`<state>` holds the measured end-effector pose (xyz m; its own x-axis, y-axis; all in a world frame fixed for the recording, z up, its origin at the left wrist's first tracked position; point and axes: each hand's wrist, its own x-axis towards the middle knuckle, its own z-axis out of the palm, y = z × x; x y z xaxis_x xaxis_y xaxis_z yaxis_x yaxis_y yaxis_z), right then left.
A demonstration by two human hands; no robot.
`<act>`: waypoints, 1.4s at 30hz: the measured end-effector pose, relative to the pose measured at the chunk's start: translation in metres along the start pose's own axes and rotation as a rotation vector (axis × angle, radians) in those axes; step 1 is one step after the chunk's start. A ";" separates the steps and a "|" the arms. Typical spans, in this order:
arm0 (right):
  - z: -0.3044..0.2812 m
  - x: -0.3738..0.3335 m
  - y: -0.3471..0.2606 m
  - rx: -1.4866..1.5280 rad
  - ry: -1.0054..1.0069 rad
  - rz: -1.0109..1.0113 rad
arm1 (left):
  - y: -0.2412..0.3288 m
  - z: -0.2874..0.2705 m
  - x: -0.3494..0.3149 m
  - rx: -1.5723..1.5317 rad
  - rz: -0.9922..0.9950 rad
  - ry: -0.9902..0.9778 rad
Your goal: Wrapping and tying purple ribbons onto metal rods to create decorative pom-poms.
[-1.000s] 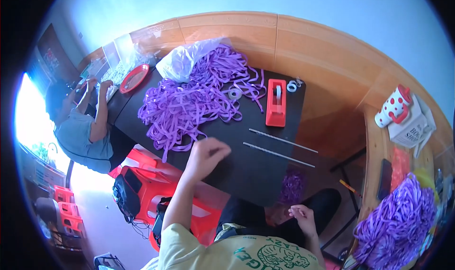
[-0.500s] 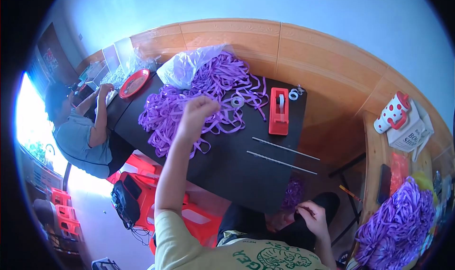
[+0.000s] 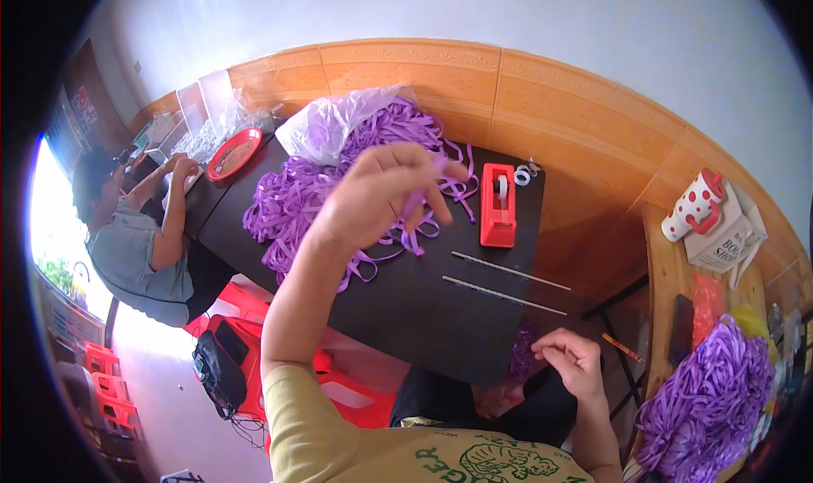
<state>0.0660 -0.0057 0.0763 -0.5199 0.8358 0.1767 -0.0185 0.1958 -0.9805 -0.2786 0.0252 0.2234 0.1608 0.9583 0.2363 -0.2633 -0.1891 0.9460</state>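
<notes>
My left hand point(image 3: 385, 197) is raised over a pile of purple ribbon point(image 3: 292, 197) on the dark table. Its fingers are apart and somewhat blurred, with ribbon showing between and below them; I see nothing gripped. The ribbon spills from a white plastic bag point(image 3: 318, 131) behind. By my right thigh, past the table's near edge, my right hand point(image 3: 574, 363) is loosely closed with bent fingers; what it holds, if anything, is hidden. Between my hands and the wall lie two thin patterned sticks point(image 3: 508, 295) and a red tape dispenser point(image 3: 498, 205).
A white tape roll point(image 3: 522, 175) lies beside the dispenser. On the right, a wooden bench point(image 3: 656, 254) holds a spotted cup point(image 3: 694, 205), a dark phone point(image 3: 681, 329) and more purple ribbon point(image 3: 707, 398). At left, another person point(image 3: 140, 246) works near a red plate point(image 3: 235, 154).
My left hand has moved right and its fingers have spread from a pinch, now covering the clear roll on the ribbon. My right hand has risen slightly.
</notes>
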 end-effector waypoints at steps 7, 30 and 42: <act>0.040 0.050 -0.054 0.094 -0.070 -0.356 | -0.026 0.092 -0.041 0.383 -0.203 -0.386; 0.018 -0.132 0.141 0.195 -0.072 0.547 | -0.162 0.117 -0.162 0.973 -0.004 -0.405; 0.030 -0.133 0.155 0.029 -0.615 0.321 | -0.211 0.105 -0.206 0.114 -0.479 -0.849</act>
<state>0.1064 -0.1019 -0.1015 -0.8928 0.4060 -0.1950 0.1986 -0.0337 -0.9795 -0.1562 -0.1548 -0.0013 0.8692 0.4743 -0.1397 0.0948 0.1174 0.9886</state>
